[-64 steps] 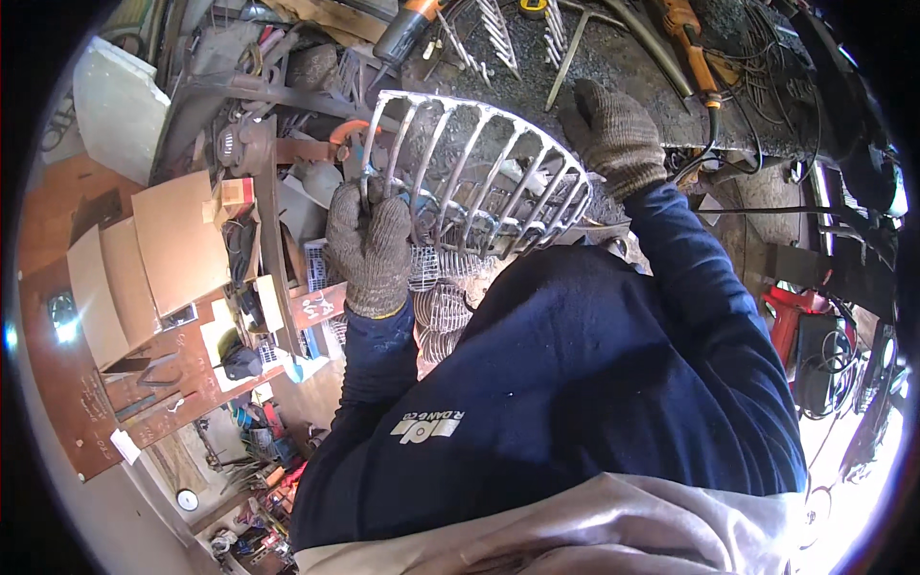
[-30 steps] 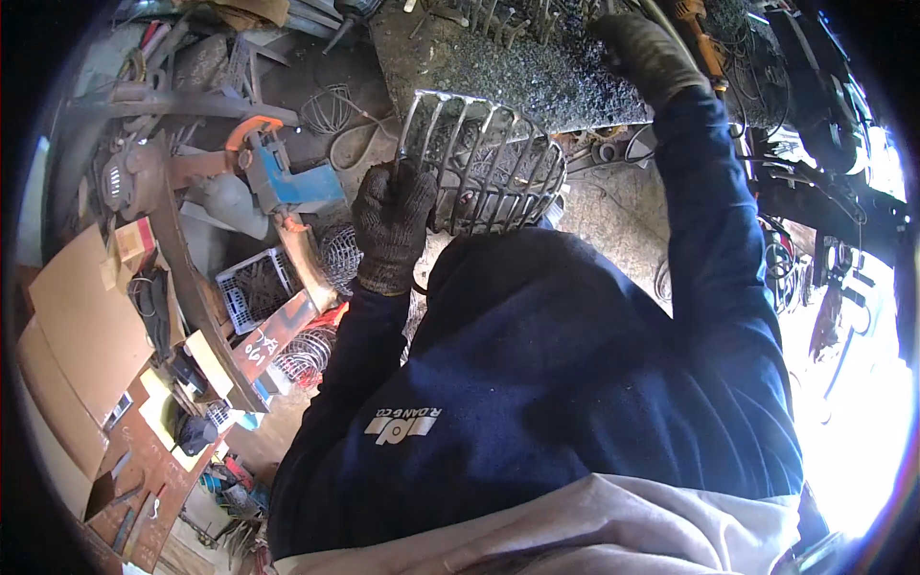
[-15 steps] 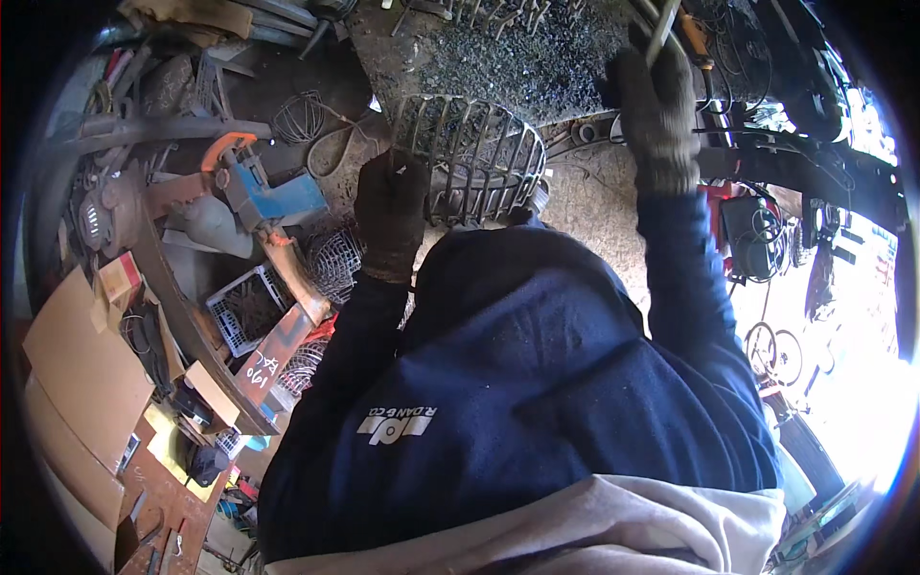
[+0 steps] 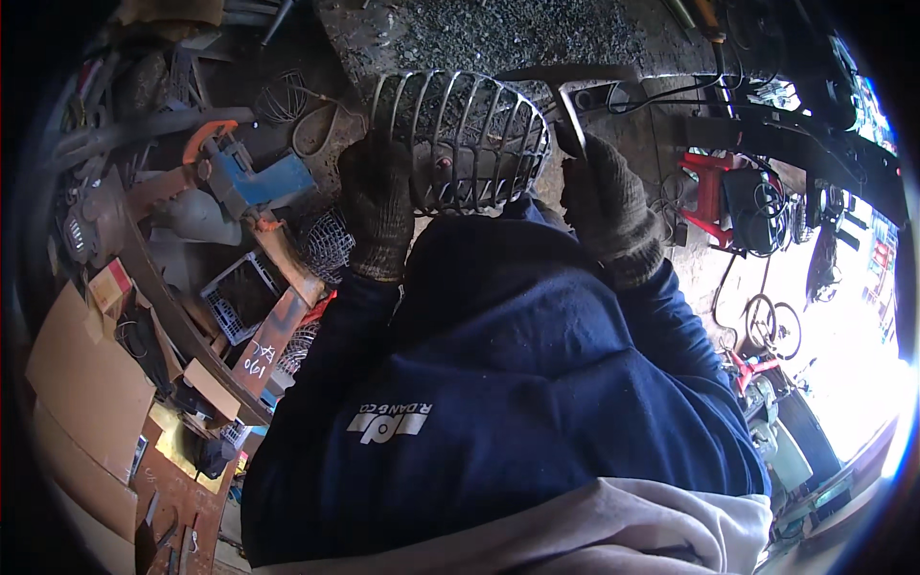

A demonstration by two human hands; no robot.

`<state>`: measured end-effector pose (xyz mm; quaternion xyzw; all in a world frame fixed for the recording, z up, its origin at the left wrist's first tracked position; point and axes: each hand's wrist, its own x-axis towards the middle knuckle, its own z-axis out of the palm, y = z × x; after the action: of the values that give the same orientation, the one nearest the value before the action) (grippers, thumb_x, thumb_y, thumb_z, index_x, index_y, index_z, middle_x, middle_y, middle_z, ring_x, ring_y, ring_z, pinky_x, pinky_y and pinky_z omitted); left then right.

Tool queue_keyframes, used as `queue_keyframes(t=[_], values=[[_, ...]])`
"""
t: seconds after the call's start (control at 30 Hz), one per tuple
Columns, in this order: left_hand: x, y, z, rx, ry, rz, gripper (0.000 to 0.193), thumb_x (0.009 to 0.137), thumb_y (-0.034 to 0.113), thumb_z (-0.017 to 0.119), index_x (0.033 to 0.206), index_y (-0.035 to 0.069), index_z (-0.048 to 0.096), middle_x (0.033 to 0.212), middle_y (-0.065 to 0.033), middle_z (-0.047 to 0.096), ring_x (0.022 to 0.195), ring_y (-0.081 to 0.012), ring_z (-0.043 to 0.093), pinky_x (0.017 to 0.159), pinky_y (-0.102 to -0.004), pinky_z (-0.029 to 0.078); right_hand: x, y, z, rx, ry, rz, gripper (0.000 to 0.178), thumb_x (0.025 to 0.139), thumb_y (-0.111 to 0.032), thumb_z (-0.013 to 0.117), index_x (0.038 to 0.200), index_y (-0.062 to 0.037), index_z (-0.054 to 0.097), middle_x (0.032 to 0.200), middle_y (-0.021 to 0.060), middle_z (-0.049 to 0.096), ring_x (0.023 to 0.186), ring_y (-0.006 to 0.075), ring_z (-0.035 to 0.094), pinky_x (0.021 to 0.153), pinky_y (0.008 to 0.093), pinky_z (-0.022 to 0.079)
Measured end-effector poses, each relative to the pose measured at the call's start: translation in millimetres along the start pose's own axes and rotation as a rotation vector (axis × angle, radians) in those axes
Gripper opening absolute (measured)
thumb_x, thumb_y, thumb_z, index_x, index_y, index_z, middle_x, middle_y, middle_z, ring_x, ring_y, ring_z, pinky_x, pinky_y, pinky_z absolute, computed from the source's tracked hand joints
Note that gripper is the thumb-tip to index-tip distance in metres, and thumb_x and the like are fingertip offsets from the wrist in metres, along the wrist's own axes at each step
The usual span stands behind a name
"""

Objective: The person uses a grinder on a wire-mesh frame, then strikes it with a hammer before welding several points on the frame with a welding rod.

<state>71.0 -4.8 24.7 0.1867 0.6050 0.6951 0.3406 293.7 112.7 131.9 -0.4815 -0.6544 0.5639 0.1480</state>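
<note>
A curved cage of dark metal bars [image 4: 470, 144], like a small open basket, stands at the near edge of the worktable. My left hand [image 4: 376, 187], in a dark knitted glove, is closed around the cage's left side. My right hand [image 4: 613, 201], gloved too, grips the slim handle of a chipping hammer [image 4: 567, 103]. The hammer's long, narrow dark head lies across the top, close to the cage's far right rim; whether they touch I cannot tell.
Dark grit covers the worktable [image 4: 517, 43]. An orange-handled tool [image 4: 707, 19] with a cable lies at its right. To the left are a blue vise [image 4: 264, 182], a white crate [image 4: 240, 297] and cardboard [image 4: 86, 374]. A red stand [image 4: 707, 192] is at the right.
My right hand has come down and left from the table's far right, bringing the chipping hammer beside the cage. My left hand keeps its hold on the cage.
</note>
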Motion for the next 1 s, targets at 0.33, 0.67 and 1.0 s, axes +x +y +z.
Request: queue_keyframes(t=[0.33, 0.67, 1.0], values=[[6, 12, -3, 0.378, -0.093, -0.143, 0.022, 0.093, 0.01, 0.062, 0.111, 0.001, 0.052, 0.101, -0.0087, 0.057, 0.092, -0.0153, 0.059, 0.077, -0.0295, 0.05, -1, -7, 3, -0.329, 0.083, -0.26, 0.038, 0.097, -0.022, 0.053, 0.131, -0.004, 0.054, 0.082, 0.0102, 0.066, 0.069, 0.0164, 0.066, 0.064, 0.0322, 0.053], [2, 19, 6, 0.13, -0.046, -0.158, 0.013, 0.098, 0.004, 0.05, 0.111, 0.0, 0.05, 0.108, -0.0112, 0.055, 0.098, -0.0177, 0.057, 0.083, -0.0321, 0.052, 0, -6, 6, -0.344, 0.134, -0.241, 0.034, 0.096, -0.017, 0.054, 0.127, -0.0039, 0.057, 0.077, 0.0098, 0.066, 0.067, 0.0159, 0.066, 0.062, 0.0314, 0.053], [-4, 33, 12, 0.248, -0.051, -0.106, 0.041, 0.095, 0.028, 0.061, 0.123, -0.001, 0.051, 0.083, -0.0028, 0.057, 0.063, -0.0095, 0.058, 0.053, -0.0245, 0.043, -1, -14, 5, -0.368, 0.114, -0.263, 0.036, 0.097, -0.02, 0.052, 0.128, -0.0021, 0.055, 0.079, 0.0103, 0.065, 0.068, 0.0202, 0.067, 0.062, 0.0348, 0.052]])
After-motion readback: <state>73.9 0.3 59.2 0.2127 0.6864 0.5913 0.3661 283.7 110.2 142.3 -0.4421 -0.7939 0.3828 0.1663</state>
